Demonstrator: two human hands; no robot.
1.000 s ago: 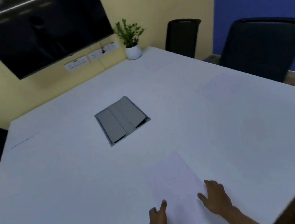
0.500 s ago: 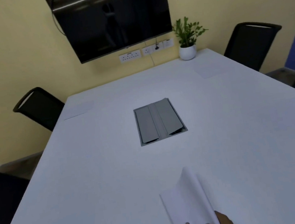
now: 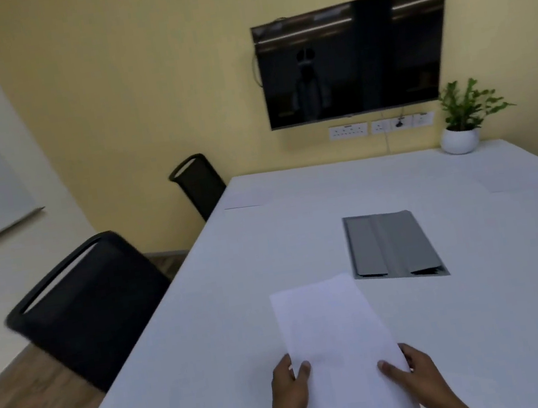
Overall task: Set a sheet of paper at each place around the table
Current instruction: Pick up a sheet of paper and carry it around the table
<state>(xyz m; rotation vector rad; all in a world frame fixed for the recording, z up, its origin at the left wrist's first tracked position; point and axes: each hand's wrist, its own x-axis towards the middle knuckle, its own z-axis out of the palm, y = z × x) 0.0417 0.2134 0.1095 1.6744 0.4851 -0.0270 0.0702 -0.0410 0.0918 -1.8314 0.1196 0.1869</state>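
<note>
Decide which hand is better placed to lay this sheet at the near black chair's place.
Left, probably. The left hand grips the sheet on the side nearer that chair; the right hand would cross over.

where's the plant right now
In the head view the plant stands at the table's far right corner against the yellow wall, right of the wall sockets.

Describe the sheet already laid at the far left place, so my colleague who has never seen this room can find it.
Start at the white table under the wall TV. Follow its left edge to the far corner, by the farther black chair. The sheet lies flat there, nearly blending with the tabletop, showing only as a thin dark edge line, unlike the sheet held by both hands.
</note>
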